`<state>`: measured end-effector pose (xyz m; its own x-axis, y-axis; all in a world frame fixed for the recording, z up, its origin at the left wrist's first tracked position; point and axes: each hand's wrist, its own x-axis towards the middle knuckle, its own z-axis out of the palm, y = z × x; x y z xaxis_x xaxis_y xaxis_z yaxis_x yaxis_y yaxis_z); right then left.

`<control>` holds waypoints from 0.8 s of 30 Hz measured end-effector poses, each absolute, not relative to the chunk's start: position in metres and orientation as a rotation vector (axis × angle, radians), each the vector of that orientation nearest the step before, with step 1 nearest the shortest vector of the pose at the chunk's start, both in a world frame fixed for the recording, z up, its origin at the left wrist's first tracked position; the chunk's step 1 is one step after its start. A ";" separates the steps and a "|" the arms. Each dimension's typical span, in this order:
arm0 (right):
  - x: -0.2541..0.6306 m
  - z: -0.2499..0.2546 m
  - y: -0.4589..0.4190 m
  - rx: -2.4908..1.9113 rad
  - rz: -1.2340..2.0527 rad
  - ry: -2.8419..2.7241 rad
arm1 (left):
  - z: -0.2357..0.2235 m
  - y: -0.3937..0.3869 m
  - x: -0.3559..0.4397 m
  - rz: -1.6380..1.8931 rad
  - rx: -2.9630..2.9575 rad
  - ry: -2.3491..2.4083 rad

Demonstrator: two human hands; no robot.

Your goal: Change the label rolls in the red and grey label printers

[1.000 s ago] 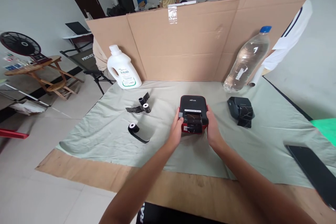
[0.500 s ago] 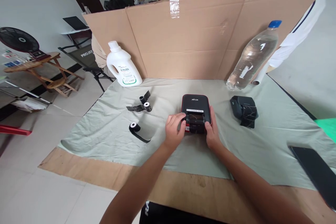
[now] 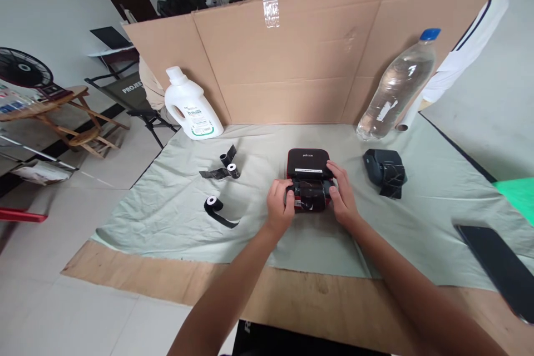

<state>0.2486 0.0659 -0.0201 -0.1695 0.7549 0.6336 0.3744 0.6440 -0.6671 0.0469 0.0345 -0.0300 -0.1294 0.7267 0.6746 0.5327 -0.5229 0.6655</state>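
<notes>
A small black label printer with red edges (image 3: 307, 160) lies on the cloth in front of me, its lid tilted up at the rear. A strip of dark shiny material (image 3: 312, 200) hangs over its front. My left hand (image 3: 279, 203) grips the printer's left side, fingers curled at the edge by the lid. My right hand (image 3: 343, 196) holds the opposite side, its fingers at the lid's right edge and the thumb lower down. Left of the printer lie rolls of black tape-like strip, one (image 3: 212, 203) partly unwound and two others (image 3: 232, 170) close together.
A second black device (image 3: 384, 169) sits to the right, with a phone (image 3: 496, 267) nearer the table's right edge. A white jug (image 3: 194, 108) and a large water bottle (image 3: 396, 89) stand before a cardboard screen (image 3: 287, 67). A person's sleeve (image 3: 471, 39) shows behind it.
The printer's lid has risen away from its body. My right hand has moved up along the right side to the lid's edge. The left hand stays on its side.
</notes>
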 end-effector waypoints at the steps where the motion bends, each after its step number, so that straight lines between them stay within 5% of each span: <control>1: 0.250 -0.019 0.068 -0.906 0.470 -1.782 | -0.031 0.034 0.047 1.733 1.960 1.427; 7: 0.251 0.006 0.095 -1.036 0.626 -1.710 | -0.029 0.033 0.046 1.689 2.272 1.424; 12: 0.242 0.042 0.108 -1.293 0.396 -1.764 | -0.028 0.032 0.045 1.619 2.360 1.406; 24: 0.183 0.090 0.155 -1.604 0.180 -3.130 | -0.035 0.032 0.045 1.663 2.327 1.391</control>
<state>0.1829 0.1546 0.0897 -0.5287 0.7615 -0.3750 0.7995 0.5951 0.0812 0.0446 0.0319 -0.0352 0.0711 0.6195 0.7818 0.6603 -0.6167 0.4286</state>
